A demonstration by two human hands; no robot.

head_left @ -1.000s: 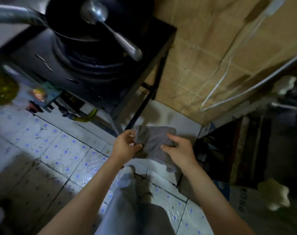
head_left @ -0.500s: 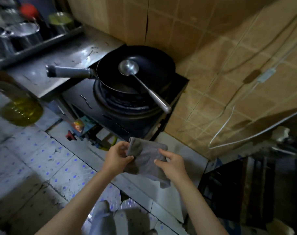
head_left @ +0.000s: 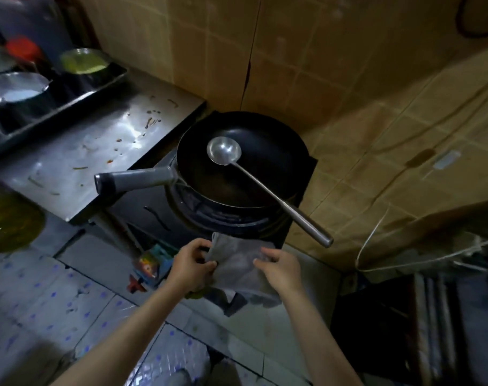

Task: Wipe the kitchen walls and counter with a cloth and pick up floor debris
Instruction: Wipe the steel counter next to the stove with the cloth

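Fingers (head_left: 206,264) of both hands pinch the grey cloth (head_left: 237,263) stretched between them, seemingly folded.

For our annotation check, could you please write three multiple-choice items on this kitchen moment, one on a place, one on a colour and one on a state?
1. Where does the bowl of the ladle lie?
A. on the floor
B. inside the wok
C. on the steel counter

2. What colour is the cloth?
A. grey
B. red
C. bright yellow

3. How is the cloth held?
A. it lies on the counter
B. it hangs from the wok handle
C. the left hand and the right hand both grip it

Answers:
1 B: the ladle's bowl sits within the wok's rim, its handle sticking out over the edge.
2 A: the fabric looks grey.
3 C: fingers of each hand pinch a side of the cloth in front of the stove.
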